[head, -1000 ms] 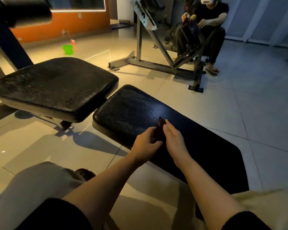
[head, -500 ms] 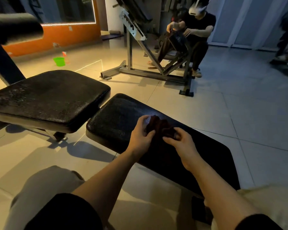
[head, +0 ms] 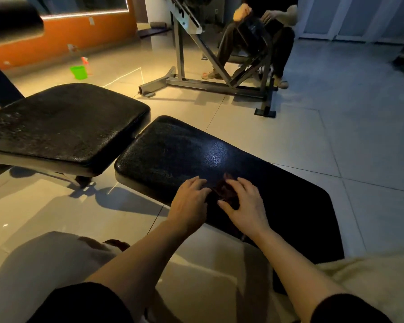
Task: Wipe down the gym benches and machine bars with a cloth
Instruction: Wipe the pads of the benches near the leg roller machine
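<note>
A dark red cloth (head: 224, 191) lies bunched on the long black bench pad (head: 278, 194), on its near-left part, and both hands are on it. The right hand (head: 245, 206) sits over the cloth's right side, fingers bent, thumb tucked against the near edge, pinching the fabric. The left hand (head: 190, 201) is at the cloth's left edge, fingers curled down onto the pad and touching the fabric; whether it really grips the cloth cannot be told from here. A patch of light glints on the pad just beyond the hands. To the left, and a little farther off, a second black pad (head: 63, 127) sits close beside the first with a narrow gap between them. Far across the tiled floor (head: 301, 141) stands a grey metal machine frame (head: 203, 82), another person (head: 266, 38) seated at it. Far left, a green cup (head: 78, 72) stands by the orange wall (head: 63, 40).
</note>
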### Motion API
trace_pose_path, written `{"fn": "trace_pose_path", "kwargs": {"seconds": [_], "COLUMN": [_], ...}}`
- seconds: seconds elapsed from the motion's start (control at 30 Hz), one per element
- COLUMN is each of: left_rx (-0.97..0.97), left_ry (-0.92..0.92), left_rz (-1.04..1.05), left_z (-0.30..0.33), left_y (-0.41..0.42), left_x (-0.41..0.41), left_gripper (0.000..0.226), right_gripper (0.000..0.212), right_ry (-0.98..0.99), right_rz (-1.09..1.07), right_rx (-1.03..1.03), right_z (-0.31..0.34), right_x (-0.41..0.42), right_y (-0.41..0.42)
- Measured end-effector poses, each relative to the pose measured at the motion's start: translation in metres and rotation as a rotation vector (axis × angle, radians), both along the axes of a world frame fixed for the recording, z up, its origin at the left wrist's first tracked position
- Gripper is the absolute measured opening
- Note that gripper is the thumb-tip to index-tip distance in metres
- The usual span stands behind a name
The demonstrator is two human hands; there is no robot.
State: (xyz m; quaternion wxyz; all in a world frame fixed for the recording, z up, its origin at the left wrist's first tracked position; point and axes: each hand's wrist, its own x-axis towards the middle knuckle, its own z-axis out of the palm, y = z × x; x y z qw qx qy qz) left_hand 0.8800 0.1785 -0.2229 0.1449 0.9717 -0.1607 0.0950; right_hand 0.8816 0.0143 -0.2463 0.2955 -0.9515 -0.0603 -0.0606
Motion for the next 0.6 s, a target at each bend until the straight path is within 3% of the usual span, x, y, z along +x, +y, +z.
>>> {"fn": "trace_pose_path", "kwargs": {"seconds": [0.13,0.33,0.6], "left_rx": [0.082,0.075,0.056], "left_ry": [-0.042,-0.106,-0.100], "left_rz": [0.009,0.163,0.281], "left_z": [-0.007,-0.011,-0.007], "left_y": [0.021,0.074,0.125], "left_x": [-0.008,-0.015,-0.015], "left_gripper": [0.046,0.049,0.060], "right_gripper": [0.071,0.076,0.069], "right_ry": [0.181,0.090,-0.091], "right_rz": [0.005,-0.111,0.237], "right_rx": [-0.103,-0.161,-0.206], "right_z": [-0.019,-0.028,-0.001], "right_x": [0.005,0.017,0.059], "right_y": [0.012,0.059,0.158]}}
